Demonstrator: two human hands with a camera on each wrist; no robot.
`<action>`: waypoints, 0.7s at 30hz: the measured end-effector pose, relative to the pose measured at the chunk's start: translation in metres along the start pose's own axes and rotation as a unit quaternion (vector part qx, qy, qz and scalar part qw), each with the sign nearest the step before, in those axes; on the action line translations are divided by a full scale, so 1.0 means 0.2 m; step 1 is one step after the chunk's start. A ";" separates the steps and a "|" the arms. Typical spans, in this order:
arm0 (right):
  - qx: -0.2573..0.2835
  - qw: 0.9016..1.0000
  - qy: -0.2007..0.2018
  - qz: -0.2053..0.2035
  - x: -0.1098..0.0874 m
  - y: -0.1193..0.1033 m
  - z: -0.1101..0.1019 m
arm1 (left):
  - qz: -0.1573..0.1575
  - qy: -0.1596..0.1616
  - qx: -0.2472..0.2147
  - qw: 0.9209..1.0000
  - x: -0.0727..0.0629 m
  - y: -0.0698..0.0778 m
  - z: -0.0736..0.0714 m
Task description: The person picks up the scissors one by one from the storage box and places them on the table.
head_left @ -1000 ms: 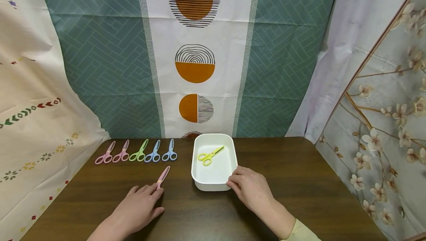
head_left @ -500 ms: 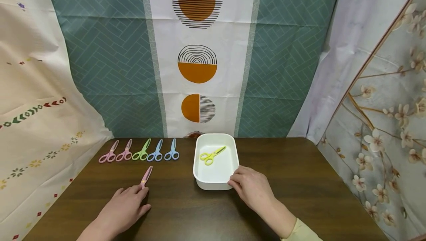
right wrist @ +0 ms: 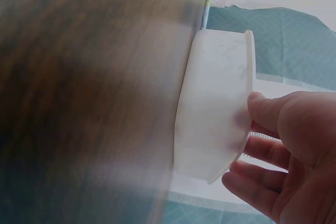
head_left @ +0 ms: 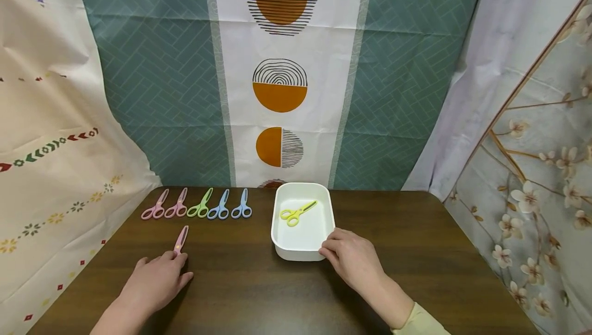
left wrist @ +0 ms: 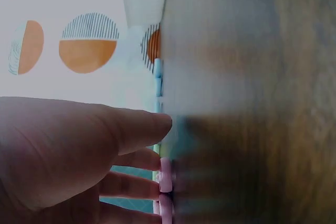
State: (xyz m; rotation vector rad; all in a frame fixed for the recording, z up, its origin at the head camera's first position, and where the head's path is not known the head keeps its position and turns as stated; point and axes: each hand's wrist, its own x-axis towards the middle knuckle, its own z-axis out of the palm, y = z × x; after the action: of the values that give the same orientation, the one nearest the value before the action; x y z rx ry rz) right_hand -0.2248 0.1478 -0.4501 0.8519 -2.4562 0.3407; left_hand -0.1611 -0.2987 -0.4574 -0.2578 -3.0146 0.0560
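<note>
My left hand (head_left: 154, 278) lies on the table at the left, its fingertips pressing on the handle of a pink pair of scissors (head_left: 181, 240) whose blade points away. In the left wrist view the fingers (left wrist: 128, 184) reach down to the pink handles (left wrist: 166, 174), and the thumb stands apart. At the centre sits a white rectangular container (head_left: 302, 255) with yellow-green scissors (head_left: 298, 212) inside. My right hand (head_left: 353, 258) holds its near right corner. The right wrist view has the thumb at the rim of the white container (right wrist: 215, 98); fingers are partly behind it.
At the table's (head_left: 250, 294) back left, a row of scissors lies blades away: two pink (head_left: 153, 210), one green (head_left: 199, 207) and two blue (head_left: 219, 209). A patterned curtain (head_left: 393, 93) hangs behind the table; printed cloths flank both sides.
My left hand has slid the pink scissors leftward along the table, from near the container to in front of the row. My right hand stays at the container's corner. The camera view shifts slightly.
</note>
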 end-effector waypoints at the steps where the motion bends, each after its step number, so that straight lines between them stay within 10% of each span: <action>1: 0.000 1.000 0.000 0.001 0.00 0.00 0.00 | -0.004 -0.005 -0.001 1.000 0.00 -0.01 0.00; 21: 0.003 1.000 -0.005 0.006 0.01 0.00 0.00 | -0.078 -0.076 -0.061 0.992 -0.04 -0.35 0.02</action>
State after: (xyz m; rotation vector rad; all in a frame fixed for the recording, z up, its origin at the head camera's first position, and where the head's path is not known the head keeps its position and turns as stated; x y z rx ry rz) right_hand -0.2251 0.1466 -0.4492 0.8440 -2.4719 0.3490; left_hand -0.1652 -0.3691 -0.4592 -0.0294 -3.1835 -0.1271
